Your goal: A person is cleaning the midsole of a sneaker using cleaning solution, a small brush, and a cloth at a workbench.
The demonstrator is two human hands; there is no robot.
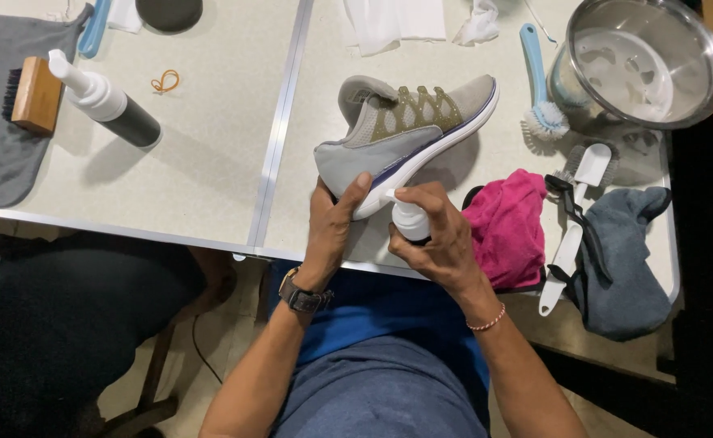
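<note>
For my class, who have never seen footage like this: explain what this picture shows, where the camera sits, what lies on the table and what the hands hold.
There is one picture, taken by a camera on a person's head looking down at their own two bare hands; no machine is involved. The left hand grips the heel of a grey sneaker with a white sole. The right hand holds a small white spray bottle aimed at it. On the pale table lie a pink cloth, a grey cloth, a blue-handled brush, a white-handled brush, a steel bowl, a wooden brush and a second, larger spray bottle.
</note>
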